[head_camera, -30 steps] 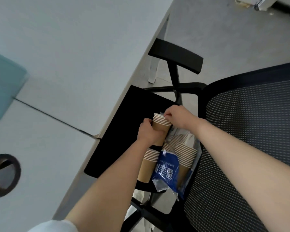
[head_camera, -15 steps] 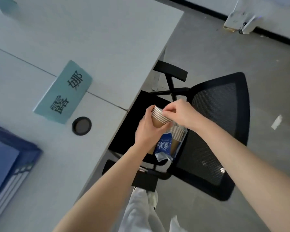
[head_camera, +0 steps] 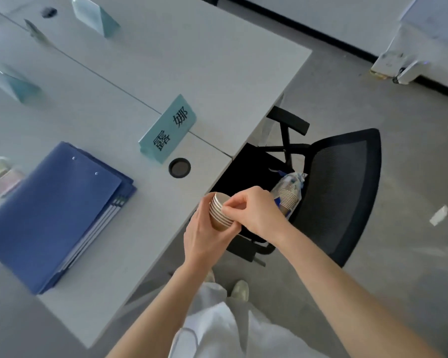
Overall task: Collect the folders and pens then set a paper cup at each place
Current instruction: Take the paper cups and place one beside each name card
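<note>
At the desk (head_camera: pixel 217 81) edge, folders (head_camera: pixel 49 215) stacked at nine o'clock, the left hand (head_camera: pixel 207 236) wraps a nested stack of cups (head_camera: pixel 220 211) while the right hand (head_camera: pixel 254 213) pinches its top rim. Peeling one cup cleanly likely means steadying the stack and lifting straight off. Spare cups lie bagged on the chair (head_camera: pixel 347 189) at three o'clock.
</note>
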`<state>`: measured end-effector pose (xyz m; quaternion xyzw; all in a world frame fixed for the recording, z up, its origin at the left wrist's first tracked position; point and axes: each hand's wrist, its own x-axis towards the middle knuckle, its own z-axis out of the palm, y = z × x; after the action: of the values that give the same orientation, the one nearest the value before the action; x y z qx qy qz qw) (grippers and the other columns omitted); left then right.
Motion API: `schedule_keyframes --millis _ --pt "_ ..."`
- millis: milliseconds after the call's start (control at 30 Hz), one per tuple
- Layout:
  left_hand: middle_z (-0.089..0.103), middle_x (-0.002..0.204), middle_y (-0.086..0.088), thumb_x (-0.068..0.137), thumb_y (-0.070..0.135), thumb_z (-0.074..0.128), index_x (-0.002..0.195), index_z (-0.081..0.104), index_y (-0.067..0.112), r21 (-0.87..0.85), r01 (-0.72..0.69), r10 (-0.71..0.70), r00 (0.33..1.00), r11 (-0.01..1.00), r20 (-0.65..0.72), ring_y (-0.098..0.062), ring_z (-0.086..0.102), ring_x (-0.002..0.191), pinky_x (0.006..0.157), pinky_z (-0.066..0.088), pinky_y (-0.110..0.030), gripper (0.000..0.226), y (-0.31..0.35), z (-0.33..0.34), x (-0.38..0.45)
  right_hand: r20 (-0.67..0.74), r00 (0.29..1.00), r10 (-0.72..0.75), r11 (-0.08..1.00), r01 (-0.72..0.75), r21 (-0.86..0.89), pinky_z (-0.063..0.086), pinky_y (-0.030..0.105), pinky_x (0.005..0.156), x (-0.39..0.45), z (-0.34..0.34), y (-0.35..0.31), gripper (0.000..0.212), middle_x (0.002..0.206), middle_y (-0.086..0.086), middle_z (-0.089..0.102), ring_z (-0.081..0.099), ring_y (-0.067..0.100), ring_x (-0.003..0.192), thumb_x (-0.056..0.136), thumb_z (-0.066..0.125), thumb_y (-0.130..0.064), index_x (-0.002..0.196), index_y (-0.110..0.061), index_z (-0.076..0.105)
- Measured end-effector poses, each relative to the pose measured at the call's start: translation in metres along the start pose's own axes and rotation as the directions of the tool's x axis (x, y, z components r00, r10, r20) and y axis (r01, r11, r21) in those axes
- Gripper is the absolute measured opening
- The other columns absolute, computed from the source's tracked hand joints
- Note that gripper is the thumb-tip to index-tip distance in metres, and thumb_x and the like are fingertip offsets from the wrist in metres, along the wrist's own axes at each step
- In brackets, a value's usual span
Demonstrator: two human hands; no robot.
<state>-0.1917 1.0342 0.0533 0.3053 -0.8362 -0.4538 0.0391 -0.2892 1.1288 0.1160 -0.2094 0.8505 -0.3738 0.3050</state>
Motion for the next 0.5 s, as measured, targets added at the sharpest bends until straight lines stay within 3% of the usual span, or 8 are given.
schedule_keyframes --millis 133,200,267,367,433,500 --pt "0.060 0.101 0.016 0.067 0.059 0.064 0.125 0.039 0.041 -0.036 -0.051 0.050 0.999 0.998 -0.021 -0.006 0.062 0.086 0.073 0.055 -0.034 0.065 -0.007 -0.031 0.009 -0.043 0.999 0.008 0.999 -0.006 0.037 0.058 0.025 0.079 0.010 0.013 -0.024 0.025 0.089 -0.001 0.075 0.069 0.005 0.083 0.080 0.077 -0.029 0.099 -0.012 0.075" --pt "0.059 0.102 0.016 0.068 0.057 0.064 0.126 0.040 0.041 -0.054 -0.083 0.081 0.996 0.995 -0.040 -0.004 0.062 0.087 0.073 0.053 -0.026 0.064 -0.010 -0.044 0.018 -0.077 0.997 0.005 0.999 -0.001 0.054 0.056 0.021 0.078 0.017 0.019 -0.033 0.027 0.090 -0.004 0.073 0.066 0.002 0.082 0.080 0.076 -0.033 0.099 -0.014 0.073" --pt "0.059 0.103 0.016 0.068 0.056 0.065 0.126 0.040 0.042 -0.055 -0.101 0.097 0.993 0.993 -0.063 -0.005 0.062 0.088 0.075 0.053 -0.027 0.064 -0.011 -0.055 0.027 -0.149 0.989 0.009 0.998 0.001 0.068 0.051 0.018 0.078 0.023 0.026 -0.040 0.032 0.097 -0.007 0.066 0.059 0.001 0.085 0.079 0.076 -0.039 0.101 -0.018 0.067" --pt "0.058 0.105 0.018 0.067 0.052 0.070 0.125 0.039 0.045 -0.075 -0.090 0.083 0.993 0.993 -0.081 -0.007 0.062 0.091 0.079 0.055 -0.035 0.066 -0.015 -0.068 0.040 -0.237 0.965 0.112 0.993 -0.099 0.067 0.047 0.032 0.095 0.037 0.041 -0.044 0.072 0.125 0.000 0.048 0.048 0.014 0.112 0.072 0.074 -0.056 0.128 -0.019 0.051" --pt "0.057 0.106 0.019 0.067 0.048 0.072 0.125 0.039 0.046 -0.077 -0.077 0.070 0.993 0.994 -0.091 -0.007 0.061 0.094 0.081 0.055 -0.037 0.067 -0.017 -0.073 0.046 -0.163 0.957 0.242 0.964 -0.218 0.153 0.044 0.040 0.103 0.045 0.049 -0.046 0.102 0.136 0.004 0.042 0.043 0.020 0.124 0.062 0.070 -0.071 0.141 -0.016 0.038" --pt "0.058 0.107 0.020 0.068 0.048 0.072 0.125 0.039 0.046 -0.078 -0.071 0.064 0.994 0.994 -0.090 -0.007 0.060 0.095 0.082 0.054 -0.037 0.066 -0.019 -0.077 0.053 -0.026 0.959 0.282 0.922 -0.264 0.285 0.052 0.038 0.097 0.053 0.053 -0.048 0.096 0.128 0.003 0.056 0.056 0.019 0.116 0.062 0.069 -0.073 0.135 -0.014 0.047"
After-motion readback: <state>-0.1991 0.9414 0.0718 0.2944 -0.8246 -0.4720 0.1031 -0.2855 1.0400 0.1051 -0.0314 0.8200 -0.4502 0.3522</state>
